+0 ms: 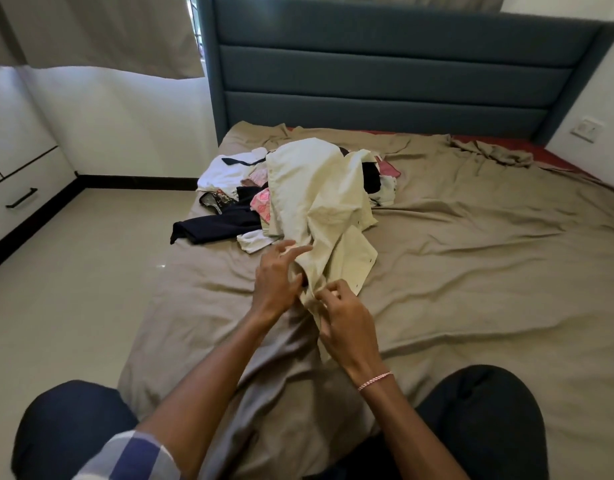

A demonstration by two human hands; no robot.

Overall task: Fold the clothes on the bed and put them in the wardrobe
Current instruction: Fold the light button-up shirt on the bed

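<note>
A pale cream shirt [319,199] trails from a heap of clothes [236,202] in the middle of the bed [471,271] down toward me. My left hand [276,275] holds the shirt's near end, thumb and fingers spread around the fabric. Just to the right, my right hand [343,317] pinches the same bunched end between thumb and fingertips. The heap holds a dark navy garment [212,226], a white piece [226,171] and pink patterned items [260,202], partly covered by the shirt.
The bed wears a rumpled beige sheet and has a blue padded headboard [395,71] at the far end. White wardrobe drawers [18,188] stand at the left, across a tiled floor [91,271]. My knees in dark trousers frame the bottom.
</note>
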